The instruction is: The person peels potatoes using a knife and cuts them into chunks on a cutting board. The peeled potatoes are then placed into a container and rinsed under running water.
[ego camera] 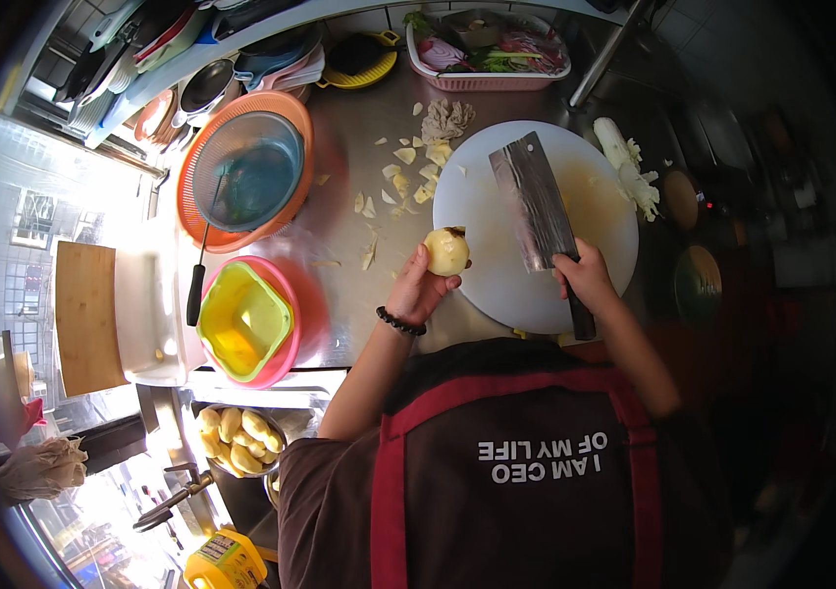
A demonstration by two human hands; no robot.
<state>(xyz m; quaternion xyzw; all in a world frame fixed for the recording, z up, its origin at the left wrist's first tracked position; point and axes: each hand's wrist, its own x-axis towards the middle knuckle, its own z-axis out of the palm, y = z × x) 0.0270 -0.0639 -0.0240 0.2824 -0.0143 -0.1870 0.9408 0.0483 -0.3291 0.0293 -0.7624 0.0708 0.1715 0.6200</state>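
Observation:
My left hand [424, 288], with a dark bead bracelet on its wrist, holds a pale peeled potato [447, 252] that has a dark patch on top, at the left edge of the round white cutting board [477, 309]. My right hand [584, 274] grips the black handle of a broad cleaver [530, 202]. The cleaver's blade lies flat-side up over the board, apart from the potato. Thin pale peelings [405, 155] are scattered on the steel counter to the board's left. A crumpled cloth [447, 119] lies just beyond them.
An orange colander [299, 184] with a mesh strainer and a green basin [245, 320] inside a pink one stand at left. Peeled potatoes [245, 458] fill a bowl by the faucet. A vegetable basket [488, 81] stands at the back; a white leafy vegetable [624, 166] lies right of the board.

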